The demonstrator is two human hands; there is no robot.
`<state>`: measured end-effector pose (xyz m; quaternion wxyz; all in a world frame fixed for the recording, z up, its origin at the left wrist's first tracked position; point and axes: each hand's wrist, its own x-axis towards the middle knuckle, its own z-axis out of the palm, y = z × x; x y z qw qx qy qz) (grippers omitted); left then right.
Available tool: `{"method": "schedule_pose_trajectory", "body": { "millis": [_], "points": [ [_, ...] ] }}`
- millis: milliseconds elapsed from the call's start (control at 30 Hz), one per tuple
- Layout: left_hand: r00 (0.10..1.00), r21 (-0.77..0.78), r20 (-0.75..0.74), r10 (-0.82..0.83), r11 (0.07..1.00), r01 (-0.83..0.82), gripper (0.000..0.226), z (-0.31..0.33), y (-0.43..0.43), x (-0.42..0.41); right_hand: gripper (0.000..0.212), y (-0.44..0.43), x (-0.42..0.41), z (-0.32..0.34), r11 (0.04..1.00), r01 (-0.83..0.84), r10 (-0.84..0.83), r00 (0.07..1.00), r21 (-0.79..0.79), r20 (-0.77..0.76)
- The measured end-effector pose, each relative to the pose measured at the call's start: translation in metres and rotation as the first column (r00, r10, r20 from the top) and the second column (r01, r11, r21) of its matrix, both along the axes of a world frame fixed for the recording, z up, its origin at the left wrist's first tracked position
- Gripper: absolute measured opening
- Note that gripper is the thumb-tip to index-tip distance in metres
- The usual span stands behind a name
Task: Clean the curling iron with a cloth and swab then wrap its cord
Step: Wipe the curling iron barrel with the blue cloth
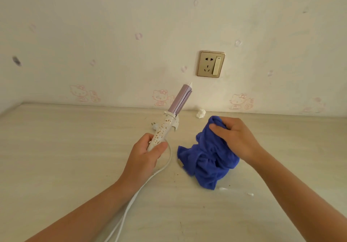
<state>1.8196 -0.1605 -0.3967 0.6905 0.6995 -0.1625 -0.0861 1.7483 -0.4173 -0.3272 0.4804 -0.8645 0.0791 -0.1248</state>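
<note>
The table [65, 147] left of the cord [131, 204] lies open; cloth [208, 159] and crumpled tissue [201, 113] occupy the right.

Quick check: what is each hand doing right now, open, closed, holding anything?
Left hand: closed round the handle of the curling iron.
Right hand: closed on the bunched blue cloth.

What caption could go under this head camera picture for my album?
Left hand holds the curling iron up while the right hand grips a blue cloth on the table.
</note>
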Motion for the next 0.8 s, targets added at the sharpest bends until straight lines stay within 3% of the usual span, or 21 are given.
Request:
{"method": "schedule_pose_trajectory", "body": {
  "millis": [133,200,267,400,567,700,800],
  "points": [
    [0.999,-0.032,-0.028,-0.037,0.999,0.036,0.018,-0.003,0.001,-0.003,0.047,0.021,0.008,-0.017,0.987,-0.004,-0.002,0.999,0.161,0.038],
    [0.995,-0.086,-0.054,-0.082,0.993,0.077,0.010,0.000,0.001,-0.003,0.035,0.032,0.013,-0.017,0.976,-0.021,0.003,0.996,0.215,0.085],
    [0.990,-0.129,-0.105,-0.093,0.989,0.079,0.018,0.003,0.001,-0.002,0.020,0.044,0.018,-0.015,0.966,-0.071,0.034,0.988,0.247,0.153],
    [0.984,-0.196,-0.147,-0.101,0.978,0.071,0.024,0.006,-0.003,-0.004,0.019,0.075,0.034,-0.016,0.980,-0.166,0.123,0.941,0.113,0.316],
    [0.983,-0.164,-0.129,-0.134,0.980,0.112,0.033,0.003,-0.002,-0.005,0.025,0.088,0.058,-0.028,0.992,0.053,-0.101,0.885,0.116,0.455],
    [0.980,-0.144,-0.105,-0.170,0.978,0.154,0.043,-0.001,-0.004,-0.007,0.035,0.093,0.062,-0.044,0.995,0.077,-0.100,0.839,0.065,0.534],
    [0.972,-0.151,-0.117,-0.205,0.971,0.187,0.040,-0.004,-0.005,-0.008,0.035,0.094,0.059,-0.053,0.994,0.079,-0.105,0.859,0.072,0.502]
  ]
}}
